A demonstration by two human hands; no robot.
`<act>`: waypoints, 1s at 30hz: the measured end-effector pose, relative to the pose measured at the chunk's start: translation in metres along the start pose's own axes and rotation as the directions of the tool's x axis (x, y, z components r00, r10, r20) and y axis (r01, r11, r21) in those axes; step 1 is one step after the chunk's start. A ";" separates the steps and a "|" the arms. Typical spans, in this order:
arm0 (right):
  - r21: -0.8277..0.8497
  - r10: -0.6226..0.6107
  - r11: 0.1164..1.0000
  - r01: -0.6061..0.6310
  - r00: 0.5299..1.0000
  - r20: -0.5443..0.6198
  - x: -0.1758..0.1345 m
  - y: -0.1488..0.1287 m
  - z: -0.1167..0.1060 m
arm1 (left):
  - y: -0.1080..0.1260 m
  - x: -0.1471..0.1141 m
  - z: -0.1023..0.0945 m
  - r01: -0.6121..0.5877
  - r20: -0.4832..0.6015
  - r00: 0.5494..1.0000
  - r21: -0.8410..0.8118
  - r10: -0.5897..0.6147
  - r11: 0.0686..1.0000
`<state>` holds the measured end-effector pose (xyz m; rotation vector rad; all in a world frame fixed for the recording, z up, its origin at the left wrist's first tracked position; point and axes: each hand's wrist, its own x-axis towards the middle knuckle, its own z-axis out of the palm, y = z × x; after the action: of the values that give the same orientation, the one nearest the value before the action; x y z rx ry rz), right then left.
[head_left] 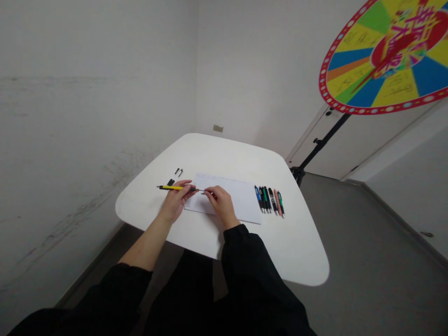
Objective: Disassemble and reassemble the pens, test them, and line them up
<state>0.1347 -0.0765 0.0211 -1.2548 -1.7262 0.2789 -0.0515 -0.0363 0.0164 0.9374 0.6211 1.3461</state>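
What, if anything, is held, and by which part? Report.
The left hand holds the yellow pen near its black front end; the right hand is at a small silvery part beside it, its hold unclear.

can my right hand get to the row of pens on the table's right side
Probably yes: the row of pens lies right of the right hand, with only flat paper visible between. That hand looks busy near the end of the yellow pen, though, so it may need freeing first.
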 end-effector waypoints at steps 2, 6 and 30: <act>-0.052 0.039 0.998 -0.038 0.999 0.025 0.000 -0.004 -0.002 | 0.000 0.000 0.000 0.002 0.002 1.000 0.001 -0.002 1.000; -0.127 0.111 0.986 -0.104 0.993 0.045 0.001 -0.011 -0.007 | 0.000 0.001 -0.001 0.001 -0.004 1.000 0.008 -0.001 1.000; -0.154 0.158 0.971 -0.185 0.973 -0.170 -0.022 0.013 -0.063 | -0.001 0.004 -0.002 -0.021 -0.060 0.998 -0.018 0.020 1.000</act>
<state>0.1931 -0.1097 0.0334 -1.5135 -1.5341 0.1316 -0.0521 -0.0323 0.0145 0.8934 0.6455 1.4005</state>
